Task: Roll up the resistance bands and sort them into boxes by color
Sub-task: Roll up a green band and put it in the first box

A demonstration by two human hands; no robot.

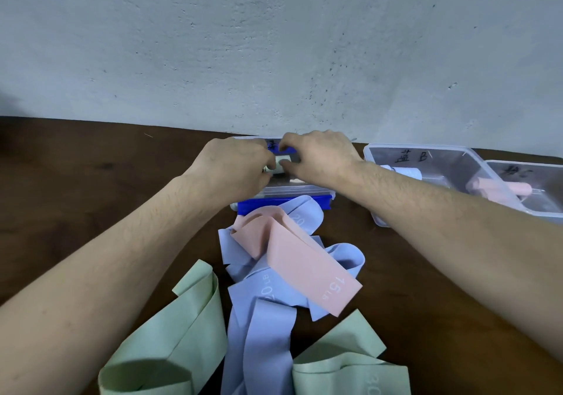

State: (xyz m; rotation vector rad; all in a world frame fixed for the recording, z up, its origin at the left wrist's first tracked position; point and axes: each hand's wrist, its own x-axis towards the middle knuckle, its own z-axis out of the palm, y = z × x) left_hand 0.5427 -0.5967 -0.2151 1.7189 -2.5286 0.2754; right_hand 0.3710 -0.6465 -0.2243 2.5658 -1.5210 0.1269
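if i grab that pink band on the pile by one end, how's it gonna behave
The pink band will probably flop and unfold: it lies creased and draped over the blue bands. It looks thin, so likely light. It may drag those blue bands with it, since they overlap.

The table (pixel 91 181) looks like dark brown wood with a dull, smooth finish. The far wall (pixel 274 44) is rough, pitted plaster or concrete, matt grey. The boxes (pixel 441 163) are clear, glossy plastic; the left one has a blue plastic clip (pixel 283 206). The bands (pixel 304 260), in pink, blue and green, are thin, smooth, matt rubbery sheet with pale print.
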